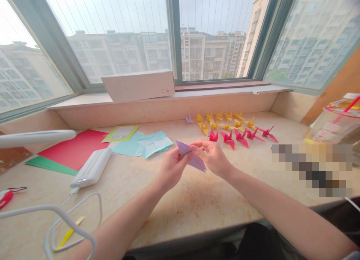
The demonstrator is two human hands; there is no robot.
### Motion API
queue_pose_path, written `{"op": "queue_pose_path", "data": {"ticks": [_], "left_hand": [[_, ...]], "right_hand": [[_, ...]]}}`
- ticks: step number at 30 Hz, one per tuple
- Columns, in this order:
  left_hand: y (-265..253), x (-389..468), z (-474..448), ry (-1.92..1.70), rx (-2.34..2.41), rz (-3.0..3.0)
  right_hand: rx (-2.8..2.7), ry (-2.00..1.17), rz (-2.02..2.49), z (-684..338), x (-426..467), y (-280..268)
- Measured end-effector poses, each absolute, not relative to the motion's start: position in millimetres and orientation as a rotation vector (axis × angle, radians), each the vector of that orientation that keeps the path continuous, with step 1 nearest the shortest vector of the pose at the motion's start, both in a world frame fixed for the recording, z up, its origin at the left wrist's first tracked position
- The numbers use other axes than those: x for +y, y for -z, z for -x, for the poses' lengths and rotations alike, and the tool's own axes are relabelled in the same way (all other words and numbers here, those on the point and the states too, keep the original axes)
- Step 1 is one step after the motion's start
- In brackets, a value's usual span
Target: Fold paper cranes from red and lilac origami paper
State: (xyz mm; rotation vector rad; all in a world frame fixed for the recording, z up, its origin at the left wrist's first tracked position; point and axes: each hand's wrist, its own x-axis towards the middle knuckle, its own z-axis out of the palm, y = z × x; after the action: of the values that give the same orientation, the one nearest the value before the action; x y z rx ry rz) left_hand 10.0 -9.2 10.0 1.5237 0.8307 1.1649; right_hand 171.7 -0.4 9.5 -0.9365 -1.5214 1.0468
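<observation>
A folded piece of purple origami paper (198, 162) is held above the counter, pointed at its upper left and lower right ends. My left hand (174, 164) pinches it from the left, thumb lying along the fold. From the right, my right hand (210, 155) grips its upper edge between thumb and fingers. Just behind my hands stand several red paper cranes (241, 138), with rows of yellow paper cranes (226, 125) further back. One small lilac paper crane (188, 119) sits left of the yellow ones. Parts of my fingers are hidden behind the paper.
Left lie light blue sheets (129, 145), red paper (81, 147), green paper (52, 165) and a white power bank (92, 168) with a looping cable (98, 203). A yellow-handled tool (67, 237) lies near it. A white box (139, 86) stands on the sill; a plastic cup (333, 123) is at right.
</observation>
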Motion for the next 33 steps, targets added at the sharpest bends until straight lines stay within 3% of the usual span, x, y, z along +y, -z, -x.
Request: {"op": "queue_pose_path", "data": {"ticks": [7, 13, 22, 33], "left_hand": [[-7.2, -10.2, -12.8, -1.083, 0.873, -1.632], [-13.5, -10.4, -11.3, -1.135, 0.849, -1.508], [-12.6, -12.7, -11.5, -1.135, 0.754, -1.33], [-9.0, -7.6, -10.5, -1.352, 0.76, -1.211]], "right_hand": [[-1.512, -0.886, 1.06, -168.8, -3.0, -5.6], [-1.485, -1.158, 0.932, -171.0, 0.3, -9.1], [-1.463, -0.994, 1.024, -174.6, 2.4, -7.5], [-1.361, -1.047, 0.925, -170.5, 1.2, -4.4]]}}
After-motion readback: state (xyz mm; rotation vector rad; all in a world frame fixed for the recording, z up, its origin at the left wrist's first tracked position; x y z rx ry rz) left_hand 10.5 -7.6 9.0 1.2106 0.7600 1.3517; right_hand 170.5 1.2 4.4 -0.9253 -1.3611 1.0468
